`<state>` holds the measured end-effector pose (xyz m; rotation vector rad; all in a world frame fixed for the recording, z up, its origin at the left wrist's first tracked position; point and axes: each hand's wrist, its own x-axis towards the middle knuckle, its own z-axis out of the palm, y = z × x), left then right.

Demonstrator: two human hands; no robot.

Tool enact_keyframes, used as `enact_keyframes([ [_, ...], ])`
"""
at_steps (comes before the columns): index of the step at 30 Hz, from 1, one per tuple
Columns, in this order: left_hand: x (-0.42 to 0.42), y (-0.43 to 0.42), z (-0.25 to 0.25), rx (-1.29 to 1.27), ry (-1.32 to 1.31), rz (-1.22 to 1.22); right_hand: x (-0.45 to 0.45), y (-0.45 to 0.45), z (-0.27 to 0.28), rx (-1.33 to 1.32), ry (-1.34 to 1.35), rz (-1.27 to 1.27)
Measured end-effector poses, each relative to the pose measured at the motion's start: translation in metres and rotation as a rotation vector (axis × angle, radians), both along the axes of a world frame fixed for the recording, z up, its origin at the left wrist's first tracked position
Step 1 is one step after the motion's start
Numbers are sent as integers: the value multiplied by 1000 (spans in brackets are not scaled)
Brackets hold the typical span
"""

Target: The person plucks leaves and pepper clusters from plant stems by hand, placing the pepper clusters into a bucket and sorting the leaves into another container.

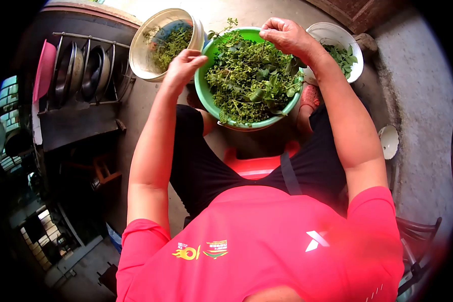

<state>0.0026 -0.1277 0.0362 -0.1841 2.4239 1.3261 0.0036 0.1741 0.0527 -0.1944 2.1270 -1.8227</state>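
A green basin [201,100] between my knees is heaped with leafy green sprigs [251,80] bearing small berry clusters. My left hand [185,66] is at the basin's upper left edge, by the cream bucket, its thumb and fingers pressed together; whatever they hold is too small to make out. Over the basin's upper right rim is my right hand [287,36], its fingers closed in a pinch, and I cannot make out what is between them. The cream bucket [141,55] contains thin green stems. At the right, a white bucket [356,45] contains loose green leaves [341,59].
A metal rack [85,38] with dark pans and a pink basket [44,70] stands at the left. A red stool [256,166] is beneath me. At the right are a white bowl [389,142] on the floor and a dark chair [420,229].
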Motion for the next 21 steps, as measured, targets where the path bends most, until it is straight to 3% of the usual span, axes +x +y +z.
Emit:
enact_keyframes([
  [2,6,23,-27,-242,103,-231,-4,-1,-6,24,-3,2],
  [5,25,63,-33,-661,60,-442,-1,-2,-4,71,36,2],
  [7,33,69,-47,-725,-4,-475,1,-1,-3,61,33,2],
  [11,39,66,-43,-605,-34,-385,1,2,-6,52,85,-7],
  [17,40,51,-24,-151,-14,-142,-2,4,-8,68,129,-15],
  [21,60,54,22,-159,289,-166,3,2,-6,32,127,-20],
])
